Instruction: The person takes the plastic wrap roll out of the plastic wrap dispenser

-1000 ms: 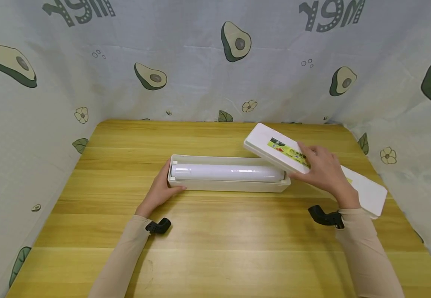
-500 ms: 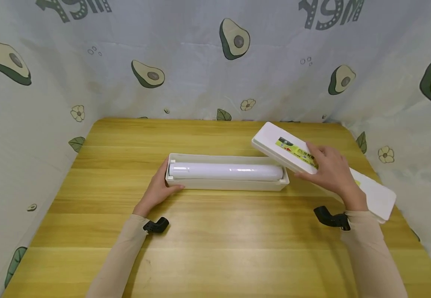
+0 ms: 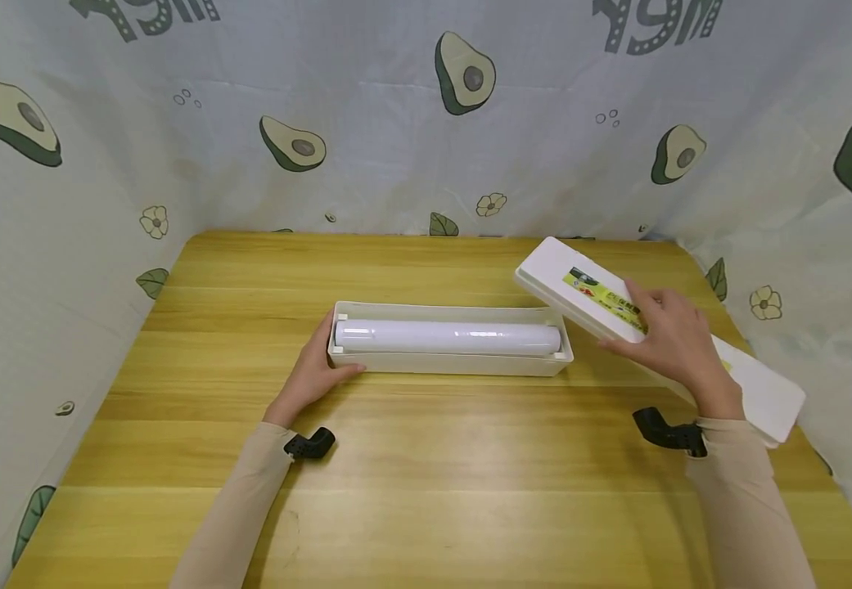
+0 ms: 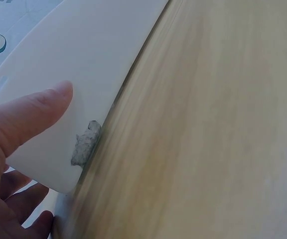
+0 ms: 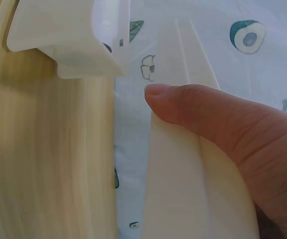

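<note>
Handling (judged): box (image 3: 448,363) looks like thin, stiff plastic, smooth-walled; probably light in itself, with most of the weight in the roll (image 3: 448,337) lying lengthwise inside. Roll is glossy, likely slick on the surface; end supports show at both ends of the box. Best hold for the box: an end, thumb on the near wall, fingers behind. Lid (image 3: 593,311) appears light, long and fairly stiff; it could flex or swing if taken by one tip, so a hold across the width near mid-length should balance it. Nothing looks very fragile.

Positions: box sits at the centre of the frame on the desk (image 3: 448,458), uncovered. Lid runs slantwise at right of the frame, near the box's right end; the right wrist view shows a gap between them. Green-yellow label (image 3: 602,299) faces up. Whether the lid's lower-right end touches the desk: cannot tell.

Grip, left hand (image 3: 313,372): holds the box's left end; thumb lies on the near wall, fingers curl about the end. Grey patch (image 4: 86,144) at the wall's lower edge, nature unclear.

Grip, right hand (image 3: 679,348): spans the lid's width, thumb along the near edge, fingers across the far side; moderately spread, lid held firmly between. Far fingertips partly hidden.
</note>
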`<state>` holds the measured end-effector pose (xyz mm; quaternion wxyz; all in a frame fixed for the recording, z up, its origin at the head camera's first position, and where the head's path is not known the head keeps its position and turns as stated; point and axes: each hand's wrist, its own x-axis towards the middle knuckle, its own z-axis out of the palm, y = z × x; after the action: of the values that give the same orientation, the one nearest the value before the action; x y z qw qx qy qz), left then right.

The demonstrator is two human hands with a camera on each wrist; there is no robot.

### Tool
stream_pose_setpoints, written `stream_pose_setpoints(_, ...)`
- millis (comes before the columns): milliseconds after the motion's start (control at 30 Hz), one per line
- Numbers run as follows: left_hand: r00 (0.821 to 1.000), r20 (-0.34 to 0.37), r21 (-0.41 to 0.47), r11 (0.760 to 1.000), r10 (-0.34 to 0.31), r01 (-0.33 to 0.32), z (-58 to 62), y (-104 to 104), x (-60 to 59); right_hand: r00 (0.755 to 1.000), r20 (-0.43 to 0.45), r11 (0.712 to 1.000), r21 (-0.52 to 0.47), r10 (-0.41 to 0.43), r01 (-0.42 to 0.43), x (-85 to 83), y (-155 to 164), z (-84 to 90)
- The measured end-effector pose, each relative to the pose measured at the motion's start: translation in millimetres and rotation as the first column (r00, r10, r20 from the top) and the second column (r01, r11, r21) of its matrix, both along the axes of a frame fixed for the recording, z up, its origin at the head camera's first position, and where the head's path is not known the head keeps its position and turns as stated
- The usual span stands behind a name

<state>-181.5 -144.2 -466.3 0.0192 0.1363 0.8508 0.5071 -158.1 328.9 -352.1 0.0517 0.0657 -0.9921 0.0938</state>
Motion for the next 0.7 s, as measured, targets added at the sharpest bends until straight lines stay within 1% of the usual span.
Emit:
stream_pose_setpoints(300, 1.0, 0.01, -0.006, 1.0, 0.003, -0.003, 1.7, 0.8, 0.4, 0.999, 0.025, 0.999, 0.004, -0.043, 0.043, 3.5, 12.9, -6.2)
stream_pose_setpoints(567, 1.0, 0.014, 0.002, 1.0, 0.0, 0.0, 1.1, 0.0, -0.1, 0.998, 0.012, 0.998, 0.004, -0.055, 0.055, 7.6, 23.0, -15.3)
stream_pose_setpoints(700, 1.0, 0.015, 0.007, 1.0, 0.002, -0.002, 1.2, -0.8, 0.2, 0.998, 0.019, 0.998, 0.005, -0.067, 0.067, 7.6, 26.4, -17.5)
